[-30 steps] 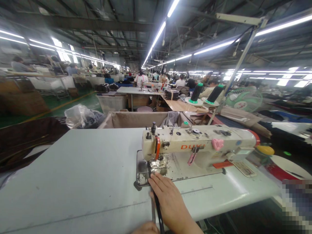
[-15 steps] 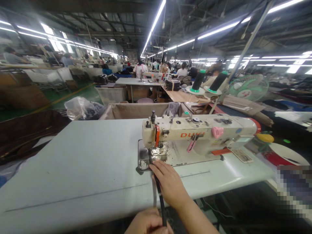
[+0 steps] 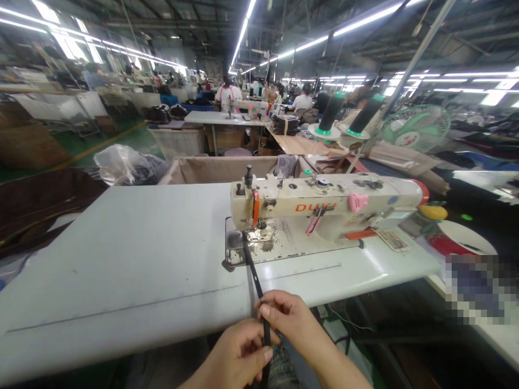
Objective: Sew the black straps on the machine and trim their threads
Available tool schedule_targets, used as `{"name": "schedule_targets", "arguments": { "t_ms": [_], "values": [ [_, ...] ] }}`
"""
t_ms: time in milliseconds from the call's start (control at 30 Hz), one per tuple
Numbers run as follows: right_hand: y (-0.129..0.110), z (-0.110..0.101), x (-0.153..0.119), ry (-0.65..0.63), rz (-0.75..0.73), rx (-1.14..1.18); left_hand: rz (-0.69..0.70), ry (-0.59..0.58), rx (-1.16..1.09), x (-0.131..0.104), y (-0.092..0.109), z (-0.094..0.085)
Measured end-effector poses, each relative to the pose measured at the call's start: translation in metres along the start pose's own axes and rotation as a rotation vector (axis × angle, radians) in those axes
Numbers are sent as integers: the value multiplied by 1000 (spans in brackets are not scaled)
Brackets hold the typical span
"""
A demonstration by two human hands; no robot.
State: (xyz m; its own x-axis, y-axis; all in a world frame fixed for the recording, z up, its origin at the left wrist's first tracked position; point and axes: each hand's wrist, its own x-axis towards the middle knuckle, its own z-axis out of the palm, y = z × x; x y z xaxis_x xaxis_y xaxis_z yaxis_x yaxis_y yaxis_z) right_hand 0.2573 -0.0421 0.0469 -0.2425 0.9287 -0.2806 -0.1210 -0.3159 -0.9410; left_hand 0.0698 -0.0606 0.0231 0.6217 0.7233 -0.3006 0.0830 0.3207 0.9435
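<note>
A narrow black strip [image 3: 253, 270] runs from under the needle area of a white sewing machine [image 3: 324, 200] toward me, over the front edge of the pale table [image 3: 141, 243]. My right hand [image 3: 286, 319] pinches the strip near that edge, thumb against fingers. Just below and to the left, my left hand [image 3: 243, 348] has its thumb and fingers closed round a lower part of the same strip. The strip's far end is hidden under the presser foot.
Two black thread cones [image 3: 330, 114] stand behind the machine. A beige fabric-lined bin [image 3: 227, 168] adjoins the table's back edge. A green fan [image 3: 416, 127] is at the right, a plastic bag [image 3: 130, 165] at the back left. People sit farther off.
My right hand has drawn back from the machine plate to the table's front edge and now pinches the strip. More strip is uncovered. The view has shifted slightly.
</note>
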Motion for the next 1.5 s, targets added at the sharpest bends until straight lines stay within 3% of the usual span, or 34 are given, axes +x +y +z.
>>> {"name": "schedule_targets", "arguments": {
  "t_ms": [200, 300, 500, 700, 833, 1033, 1133, 1267, 1500],
  "values": [
    [-11, 8, -8, 16, 60, 281, -19, -26, -176, -3, 2, 4],
    [-11, 8, -6, 34, 82, 260, -15, -37, -252, -6, 2, 5],
    [-20, 1, -2, 114, 64, 105, -51, 49, -307, -11, -3, 4],
    [-38, -43, 19, 584, -249, -105, -30, 60, -363, -8, -16, 7],
    [-56, -72, 43, 734, -382, -106, 3, 67, -354, -6, -18, 9],
    [-85, -75, 59, 672, -470, -74, 100, 53, -244, -5, -9, 4],
    [-93, -75, 61, 655, -513, -74, 69, 33, -292, -2, -13, 4],
    [-93, -79, 62, 642, -531, -38, -10, 103, -393, 1, -17, 6],
    [-84, -81, 49, 655, -462, 85, -70, 203, -281, -2, -4, 11]
  ]
}}
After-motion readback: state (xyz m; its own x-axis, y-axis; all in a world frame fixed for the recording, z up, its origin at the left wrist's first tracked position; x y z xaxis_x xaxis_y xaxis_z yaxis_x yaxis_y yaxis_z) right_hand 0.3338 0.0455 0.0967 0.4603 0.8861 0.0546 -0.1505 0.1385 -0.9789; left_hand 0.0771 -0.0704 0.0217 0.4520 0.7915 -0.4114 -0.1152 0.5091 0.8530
